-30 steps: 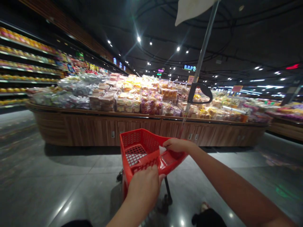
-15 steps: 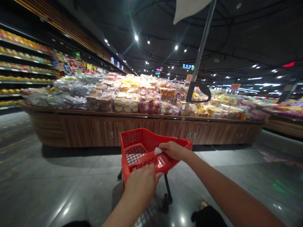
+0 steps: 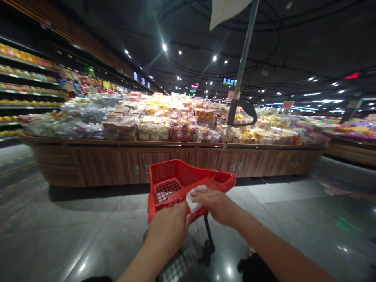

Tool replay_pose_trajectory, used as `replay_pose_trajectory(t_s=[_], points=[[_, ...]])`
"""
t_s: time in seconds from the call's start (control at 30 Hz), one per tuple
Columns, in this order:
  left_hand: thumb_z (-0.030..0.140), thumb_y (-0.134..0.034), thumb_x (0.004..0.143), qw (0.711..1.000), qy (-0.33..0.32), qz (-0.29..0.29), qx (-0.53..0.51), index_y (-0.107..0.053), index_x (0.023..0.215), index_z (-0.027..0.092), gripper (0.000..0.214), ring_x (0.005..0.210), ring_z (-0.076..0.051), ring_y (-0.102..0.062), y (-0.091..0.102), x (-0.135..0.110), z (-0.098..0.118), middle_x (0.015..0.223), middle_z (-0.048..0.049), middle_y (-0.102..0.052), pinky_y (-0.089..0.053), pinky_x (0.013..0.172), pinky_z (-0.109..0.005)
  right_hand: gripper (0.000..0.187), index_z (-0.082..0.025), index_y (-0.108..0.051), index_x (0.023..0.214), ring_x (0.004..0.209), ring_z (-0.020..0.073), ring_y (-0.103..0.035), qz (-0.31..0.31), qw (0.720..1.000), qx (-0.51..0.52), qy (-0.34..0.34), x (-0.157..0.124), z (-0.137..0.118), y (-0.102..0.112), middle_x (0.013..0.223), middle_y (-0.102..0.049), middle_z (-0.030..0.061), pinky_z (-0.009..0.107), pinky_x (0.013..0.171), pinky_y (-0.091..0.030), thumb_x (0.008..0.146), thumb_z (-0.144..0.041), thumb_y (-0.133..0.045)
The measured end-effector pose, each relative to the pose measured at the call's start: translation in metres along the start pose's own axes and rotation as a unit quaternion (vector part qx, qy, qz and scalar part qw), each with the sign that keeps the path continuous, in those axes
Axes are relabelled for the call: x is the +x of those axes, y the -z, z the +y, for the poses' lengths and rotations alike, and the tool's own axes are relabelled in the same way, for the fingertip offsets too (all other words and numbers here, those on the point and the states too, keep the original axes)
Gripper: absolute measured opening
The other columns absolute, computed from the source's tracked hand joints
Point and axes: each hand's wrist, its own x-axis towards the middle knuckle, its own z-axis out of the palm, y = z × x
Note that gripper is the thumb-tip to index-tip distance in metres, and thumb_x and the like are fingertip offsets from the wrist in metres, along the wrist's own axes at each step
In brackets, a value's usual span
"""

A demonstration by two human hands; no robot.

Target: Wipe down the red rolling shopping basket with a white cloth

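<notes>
A red plastic shopping cart [image 3: 189,176] stands in front of me, its upper basket showing a grid bottom. My left hand [image 3: 170,225] is closed around the near edge of the cart, at the left part of its handle. Under the fingers of my right hand [image 3: 214,201] lies a crumpled white tissue [image 3: 194,199], pressed against the red handle panel just beside my left hand. The fingertips of my left hand are hidden behind the cart's edge. A clear pole with a black grip [image 3: 242,112] rises from the cart's right side.
A long wooden display counter [image 3: 170,156] piled with bagged snacks [image 3: 158,113] spans the view beyond the cart. Stocked shelves [image 3: 26,86] run along the left, and another counter [image 3: 352,147] stands at the right. The floor [image 3: 96,231] is grey and shiny.
My right hand has moved left and toward me along the handle, carrying the tissue over the panel. My left hand stays on the cart's edge. The view has shifted slightly.
</notes>
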Motion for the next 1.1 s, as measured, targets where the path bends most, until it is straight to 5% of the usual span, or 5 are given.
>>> replay_pose_trajectory(t_s=[0.3,0.5,0.67,0.9,1.1], points=[[0.038,-0.032,0.087,1.0,-0.007,-0.024,0.018,-0.059,0.094,0.021,0.032,0.087,-0.025,-0.064,0.006,0.002,-0.017,0.095,-0.0079,-0.069,-0.044,0.071,-0.035,0.044,-0.016,-0.052,0.124,0.127,0.016,-0.039,-0.005,0.999,0.002,0.043,-0.002,-0.012,-0.007,0.132,-0.052,0.0061,0.034,0.109,-0.026,0.082,-0.006,-0.042],[0.047,-0.031,0.088,0.999,0.007,-0.027,0.03,-0.056,0.11,0.022,0.042,0.094,-0.026,-0.062,0.007,0.007,-0.032,0.104,-0.009,-0.067,-0.043,0.079,-0.038,0.039,-0.014,-0.055,0.12,0.117,0.0194,-0.051,0.055,0.989,-0.035,-0.132,0.001,0.029,0.006,0.125,-0.058,0.0097,0.035,0.101,-0.038,0.085,-0.007,-0.039],[0.047,-0.032,0.088,0.999,-0.009,-0.023,0.029,-0.051,0.12,0.025,0.044,0.099,-0.026,-0.061,0.005,0.009,-0.04,0.109,-0.0079,-0.066,-0.042,0.081,-0.038,0.029,-0.014,-0.064,0.098,0.088,0.0193,-0.064,-0.006,0.966,-0.124,-0.226,0.027,0.051,0.003,0.095,-0.069,0.0093,0.029,0.079,-0.046,0.091,-0.015,-0.035],[0.049,-0.032,0.087,0.998,-0.019,-0.03,0.053,-0.059,0.102,0.024,0.039,0.092,-0.024,-0.062,0.012,0.014,-0.054,0.101,-0.0046,-0.068,-0.043,0.074,-0.033,0.02,-0.01,-0.067,0.086,0.088,0.0198,-0.063,-0.072,0.967,-0.145,-0.195,0.044,0.077,0.005,0.093,-0.069,0.0134,0.028,0.08,-0.043,0.087,-0.011,-0.046],[0.046,-0.037,0.086,0.999,-0.013,-0.038,0.016,-0.057,0.11,0.027,0.036,0.095,-0.021,-0.06,0.018,0.016,-0.059,0.107,-0.003,-0.066,-0.042,0.075,-0.029,0.025,-0.013,-0.064,0.09,0.082,0.0177,-0.063,-0.038,0.967,-0.146,-0.207,0.01,0.064,0.014,0.089,-0.068,0.0099,0.028,0.076,-0.045,0.093,-0.018,-0.04]])
